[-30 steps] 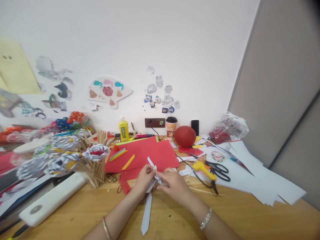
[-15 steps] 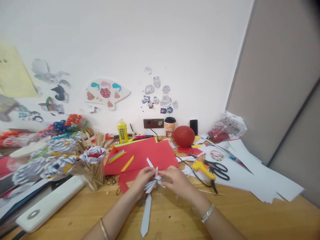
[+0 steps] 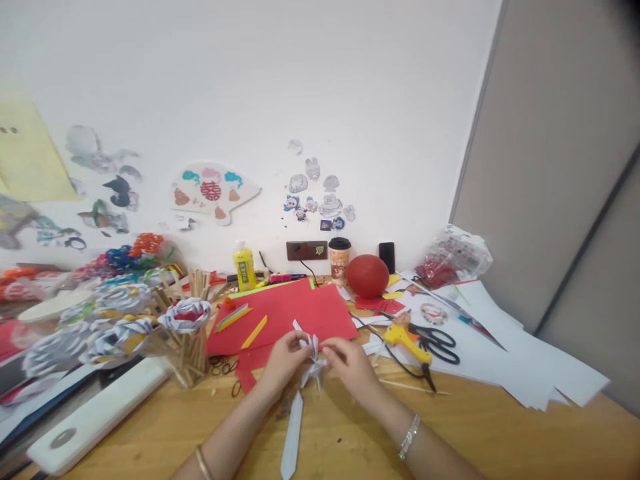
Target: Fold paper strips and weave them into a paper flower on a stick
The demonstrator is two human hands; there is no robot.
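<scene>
Between my hands is a small folded white paper piece [image 3: 315, 367] with several pointed petals. My left hand [image 3: 286, 360] pinches its upper left side, fingers closed. My right hand [image 3: 350, 363] has thumb and fingertips closed together on its right edge. A flat white folded paper strip [image 3: 293, 437] with pointed ends lies on the table below the piece. Just behind my hands is red paper [image 3: 295, 310], bearing a yellow strip [image 3: 255, 332] and a small stack of strips.
A yellow glue gun [image 3: 409, 343] with its cable and black-handled scissors [image 3: 437, 341] lie at right on white sheets [image 3: 530, 367]. A red balloon-like ball [image 3: 367, 275] and a lidded cup [image 3: 340, 260] stand behind. Paper flowers [image 3: 185, 313] and wooden sticks [image 3: 190, 360] crowd the left.
The folded paper has turned in my hands, its petals now pointing more downward. My right fingers have drawn in to a pinch at its edge. The view has shifted slightly.
</scene>
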